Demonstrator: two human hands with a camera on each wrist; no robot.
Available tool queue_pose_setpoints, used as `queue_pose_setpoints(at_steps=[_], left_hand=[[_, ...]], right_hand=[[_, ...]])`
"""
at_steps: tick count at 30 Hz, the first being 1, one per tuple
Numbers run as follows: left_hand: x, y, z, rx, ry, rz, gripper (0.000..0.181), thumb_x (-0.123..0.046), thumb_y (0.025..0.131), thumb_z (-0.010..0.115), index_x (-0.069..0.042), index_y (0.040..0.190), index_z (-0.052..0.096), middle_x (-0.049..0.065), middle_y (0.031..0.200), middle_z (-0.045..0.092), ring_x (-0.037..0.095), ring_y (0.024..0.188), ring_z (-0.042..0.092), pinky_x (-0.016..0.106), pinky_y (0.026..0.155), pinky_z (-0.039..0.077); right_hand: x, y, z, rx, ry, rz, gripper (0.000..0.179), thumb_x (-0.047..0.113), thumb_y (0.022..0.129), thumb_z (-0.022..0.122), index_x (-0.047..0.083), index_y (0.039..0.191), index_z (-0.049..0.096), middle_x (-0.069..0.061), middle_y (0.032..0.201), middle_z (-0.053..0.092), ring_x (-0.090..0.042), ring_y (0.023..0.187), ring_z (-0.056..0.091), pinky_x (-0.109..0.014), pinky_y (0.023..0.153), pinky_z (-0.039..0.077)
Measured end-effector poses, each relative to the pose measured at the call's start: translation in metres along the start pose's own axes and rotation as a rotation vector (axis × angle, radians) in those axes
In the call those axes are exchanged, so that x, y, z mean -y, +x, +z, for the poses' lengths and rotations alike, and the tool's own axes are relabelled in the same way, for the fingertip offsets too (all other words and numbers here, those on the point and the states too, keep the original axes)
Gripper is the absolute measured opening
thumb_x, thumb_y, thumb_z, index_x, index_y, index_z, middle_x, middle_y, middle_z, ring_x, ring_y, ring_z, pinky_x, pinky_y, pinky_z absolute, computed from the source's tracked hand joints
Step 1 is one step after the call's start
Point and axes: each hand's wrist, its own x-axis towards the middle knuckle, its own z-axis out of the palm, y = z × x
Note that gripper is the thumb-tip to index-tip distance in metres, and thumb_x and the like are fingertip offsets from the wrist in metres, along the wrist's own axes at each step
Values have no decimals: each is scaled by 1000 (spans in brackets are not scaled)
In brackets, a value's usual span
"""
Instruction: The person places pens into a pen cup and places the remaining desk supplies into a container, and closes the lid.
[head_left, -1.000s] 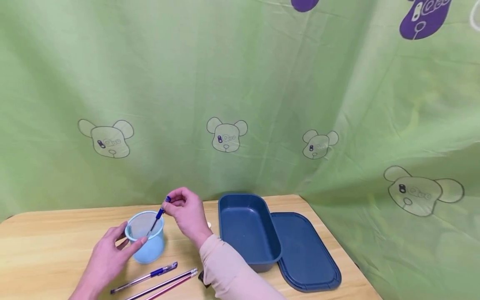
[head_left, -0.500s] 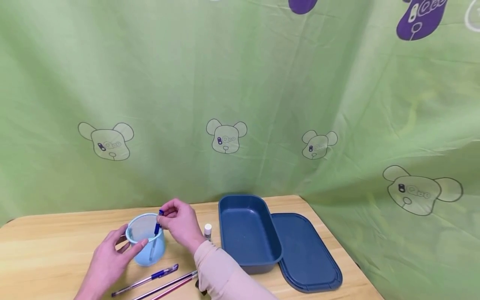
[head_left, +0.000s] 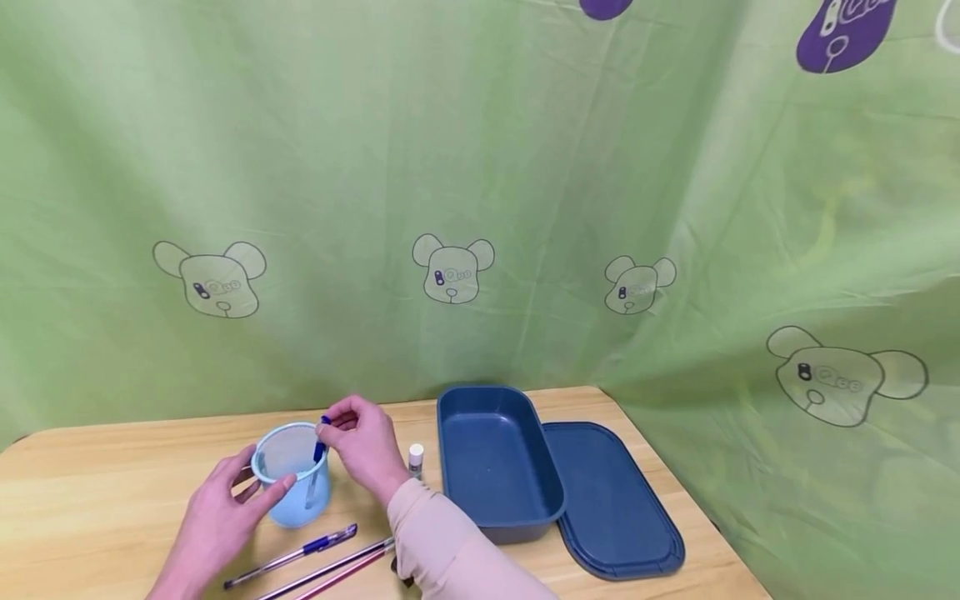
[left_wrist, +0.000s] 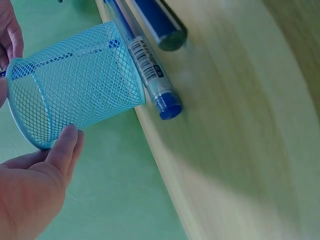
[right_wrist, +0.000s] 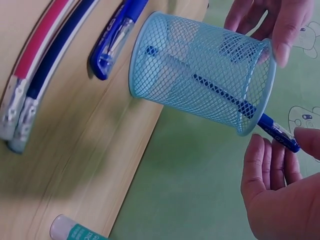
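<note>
A light blue mesh pen cup [head_left: 300, 504] stands upright on the wooden table. My left hand [head_left: 221, 508] holds it by the rim, thumb on the near side and fingers at the far left. Inside it a blue pen [right_wrist: 274, 131] leans, its lower part visible through the mesh and its cap end above the rim. My right hand [head_left: 367, 446] pinches that cap end between thumb and fingers. In front of the cup lies a second blue pen [head_left: 292, 556], beside a dark blue pencil [head_left: 326, 571] and a red pencil [head_left: 345, 576].
Right of the right wrist a white-capped glue stick [head_left: 416, 458] stands upright. Farther right is an open dark blue box [head_left: 495, 467], its lid [head_left: 618, 500] lying alongside. A small black object [head_left: 402, 572] is partly hidden by the right sleeve. A green curtain [head_left: 480, 167] hangs behind the table.
The right hand has lowered the pen from above the rim into the cup, then shifted its leaning slightly. The glue stick has come into fuller view. The left hand stays at the cup.
</note>
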Motion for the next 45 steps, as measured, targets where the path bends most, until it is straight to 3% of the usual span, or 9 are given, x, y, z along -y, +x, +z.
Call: queue_pose_setpoints(at_steps=[8,12,16,23,32,37,45], left_hand=[[1,-1,0,-23,-9,31,93,-43,88,73,14,146,28,34,139,39,50,127,41,40,98,44],[0,-1,0,-5,-9,7,95,-45,88,72,13,147,26,35,143,34,51,129,39,43,101,42],[0,-1,-1,16,5,-17,98,-49,88,70,11,149,22,36,147,29,50,132,36,45,104,38],[-1,-1,-3,55,-31,-68,104,-51,88,69,8,152,13,38,148,24,49,133,34,42,101,40],[0,-2,-3,59,-50,-72,103,-50,88,69,8,152,12,38,149,24,48,133,35,39,100,40],[0,-2,-4,49,-44,-54,102,-48,89,70,9,152,13,38,148,25,49,133,35,39,100,40],[-2,-1,-3,58,-27,-56,101,-49,88,70,9,151,15,38,148,26,49,133,34,41,101,40]], right_hand=[[-5,2,-4,-26,-15,2,17,7,83,77,9,94,65,6,83,62,-9,78,58,-23,72,52],[-5,1,-11,-20,-25,-8,22,12,83,78,8,99,64,6,86,61,-9,80,58,-23,73,52],[-4,-2,-21,8,-40,-27,16,14,86,76,9,97,66,6,85,61,-11,81,58,-23,73,52],[2,-13,-38,118,-80,-58,6,10,87,75,8,88,69,6,80,63,-9,74,58,-21,66,51],[6,-42,-52,276,-148,1,6,7,85,76,8,87,71,6,78,64,-6,71,59,-21,67,53],[0,-56,-60,360,-231,39,8,6,83,76,10,84,70,7,74,63,-6,69,58,-20,67,51],[-20,-72,-69,423,-374,86,15,-3,79,76,11,80,69,9,71,61,-4,66,56,-20,65,50]])
